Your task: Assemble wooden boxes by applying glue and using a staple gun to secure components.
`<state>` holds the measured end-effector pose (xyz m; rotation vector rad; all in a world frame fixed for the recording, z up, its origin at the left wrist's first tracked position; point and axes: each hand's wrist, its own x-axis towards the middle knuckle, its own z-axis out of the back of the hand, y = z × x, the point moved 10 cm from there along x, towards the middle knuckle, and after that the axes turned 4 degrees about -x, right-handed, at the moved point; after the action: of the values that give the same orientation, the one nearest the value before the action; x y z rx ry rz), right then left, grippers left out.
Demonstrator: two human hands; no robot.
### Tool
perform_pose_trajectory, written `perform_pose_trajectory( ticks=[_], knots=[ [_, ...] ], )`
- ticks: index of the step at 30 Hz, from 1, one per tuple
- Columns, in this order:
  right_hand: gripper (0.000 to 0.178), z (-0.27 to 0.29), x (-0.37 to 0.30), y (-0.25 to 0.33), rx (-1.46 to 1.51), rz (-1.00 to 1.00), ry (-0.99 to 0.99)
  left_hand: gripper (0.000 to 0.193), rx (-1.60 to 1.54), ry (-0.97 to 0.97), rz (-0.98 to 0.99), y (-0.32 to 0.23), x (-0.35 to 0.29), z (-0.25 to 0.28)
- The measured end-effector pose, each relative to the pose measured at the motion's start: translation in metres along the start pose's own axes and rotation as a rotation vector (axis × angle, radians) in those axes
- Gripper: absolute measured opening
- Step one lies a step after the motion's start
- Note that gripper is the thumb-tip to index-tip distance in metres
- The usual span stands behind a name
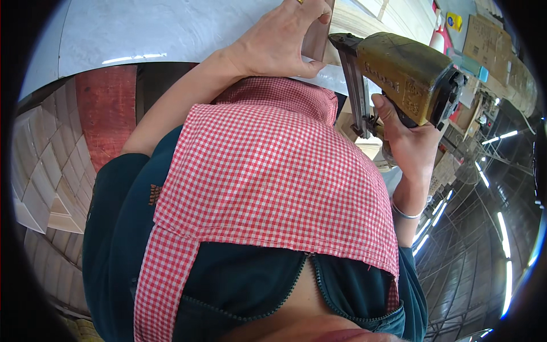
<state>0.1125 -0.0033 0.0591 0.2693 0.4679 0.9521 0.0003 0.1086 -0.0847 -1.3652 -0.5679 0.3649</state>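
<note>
My right hand (413,142) is wrapped round the handle of a worn yellow-brown pneumatic nail gun (401,71) with a dark metal magazine. The gun's nose points left and sits close to the edge of a brown wooden piece (316,41); whether they touch I cannot tell. My left hand (285,40) grips that wooden piece at the table's near edge, thumb on the near end and fingers toward the far side. The far end of the piece runs out of the picture. Below both hands hangs my red-and-white checked apron (273,171).
A pale blue-grey tabletop (154,28) spreads under my left arm. Light wooden strips (393,20) lie beyond the gun. Stacked wooden pieces (43,154) and a red board (106,114) stand at the left. A cardboard box (487,48) and a yellow packet (454,21) lie at the far right.
</note>
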Motion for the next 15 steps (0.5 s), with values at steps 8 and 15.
perform_pose_trajectory(
  ticks=[8,15],
  knots=[
    [0.039,0.007,0.013,0.011,-0.085,0.054,0.070,0.055,-0.016,-0.173,0.004,-0.015,-0.018,0.029],
    [0.035,0.016,0.039,0.016,-0.089,0.044,0.074,0.046,0.125,-0.353,0.066,-0.007,-0.018,0.031]
  ],
)
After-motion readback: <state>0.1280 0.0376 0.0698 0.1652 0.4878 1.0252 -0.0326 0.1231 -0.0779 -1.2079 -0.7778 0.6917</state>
